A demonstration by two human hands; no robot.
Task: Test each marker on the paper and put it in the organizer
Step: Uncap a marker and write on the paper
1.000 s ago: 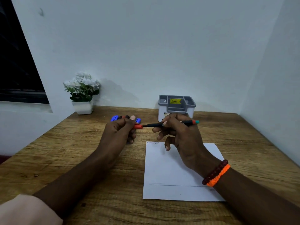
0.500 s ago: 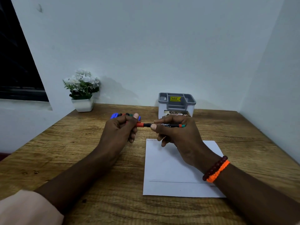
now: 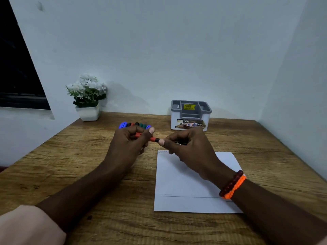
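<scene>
Head view: above the middle of the wooden table (image 3: 70,167), the left hand (image 3: 129,144) is clamped on an orange cap, the right hand (image 3: 187,149) on the slim black-barrelled marker (image 3: 156,139). Spare coloured markers (image 3: 134,125) lie behind the left hand; the grey-and-white plastic organizer (image 3: 190,114) stands at the far edge, beyond the white paper sheet (image 3: 187,184). Advice: keep cap and barrel coaxial and press straight until seated.
</scene>
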